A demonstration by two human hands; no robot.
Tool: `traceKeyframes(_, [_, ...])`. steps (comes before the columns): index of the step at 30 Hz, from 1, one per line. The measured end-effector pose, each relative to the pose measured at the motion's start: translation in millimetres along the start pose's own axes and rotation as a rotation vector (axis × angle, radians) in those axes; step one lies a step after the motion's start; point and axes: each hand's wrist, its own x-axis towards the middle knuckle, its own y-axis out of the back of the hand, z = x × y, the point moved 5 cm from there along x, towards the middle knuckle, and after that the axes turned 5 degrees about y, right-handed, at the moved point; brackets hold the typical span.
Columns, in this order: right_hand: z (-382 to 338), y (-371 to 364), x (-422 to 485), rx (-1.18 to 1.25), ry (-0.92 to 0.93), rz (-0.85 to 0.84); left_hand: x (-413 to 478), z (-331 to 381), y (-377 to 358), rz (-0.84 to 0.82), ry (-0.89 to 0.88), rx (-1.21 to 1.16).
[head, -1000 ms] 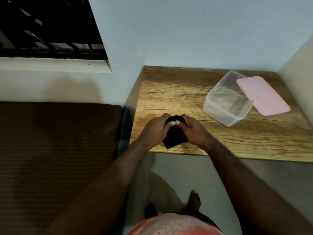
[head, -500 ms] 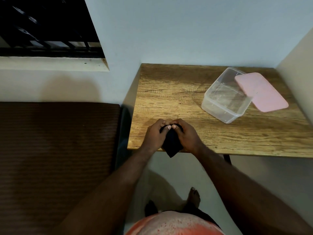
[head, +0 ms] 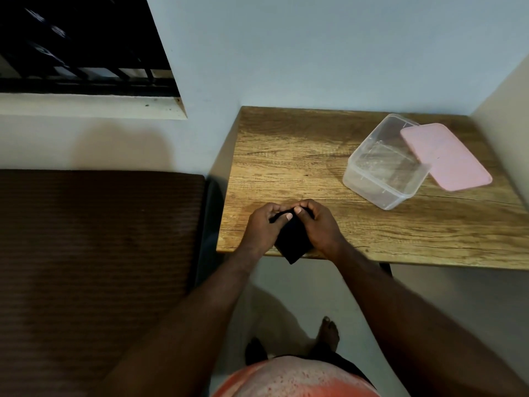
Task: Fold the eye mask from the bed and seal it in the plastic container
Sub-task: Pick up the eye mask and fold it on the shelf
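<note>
Only the head cam to go on here. Both hands are close together at the near edge of the worktop (head: 286, 156). My left hand (head: 264, 224) and right hand (head: 320, 224) are each pinching the black eye mask (head: 293, 239), with the thumbs almost touching along its top edge. The mask looks folded into a small dark packet, and its lower corner pokes out past the worktop's edge. I can't tell where the strap has ended up. If I were doing this fold, I'd keep both thumbs pressed on the crease so the soft fabric doesn't spring open. I'd also pull the packet fully onto the wood, then hand it over to one hand before lifting. The plastic container (head: 369, 184) sits open, well off to the right and further back. Its pink lid (head: 446, 157) is propped on the right rim, as far as I can make out, so it's a longish reach. The worktop is flat wood-grain, tucked into a corner of pale walls (head: 286, 53). The brown striped bed (head: 94, 239) is just beside it on the left, under a barred window (head: 80, 44). The lighting is pretty dim.
</note>
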Motion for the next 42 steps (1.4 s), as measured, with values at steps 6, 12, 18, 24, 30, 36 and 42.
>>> traceKeyframes(6, [4.7,1.7,3.5,0.012,-0.033,-0.002,2.7,1.9,0.6,-0.023,0.024,-0.018])
traceKeyframes(12, [11.7,3.9,6.1,0.021,-0.136,-0.079,6.4,1.7,2.4,-0.033,0.058,0.065])
traceKeyframes(18, [12.5,-2.3,13.3,-0.151,-0.100,-0.030,8.8,-4.2,1.2,0.008,0.054,0.072])
traceKeyframes(24, [9.3,-4.7,14.6,-0.197,0.003,-0.043,10.1,4.4,-0.9,-0.195,0.054,0.146])
traceKeyframes(30, [7.3,-1.8,14.0,-0.129,-0.007,-0.018,13.0,3.3,1.5,-0.164,0.118,0.203])
traceKeyframes(36, [12.3,-6.6,15.8,-0.281,0.008,-0.065,14.5,-2.7,3.3,-0.037,0.177,0.141])
traceKeyframes(42, [11.7,-4.0,22.2,-0.660,0.175,-0.030,10.5,-0.7,-3.0,0.075,0.111,0.219])
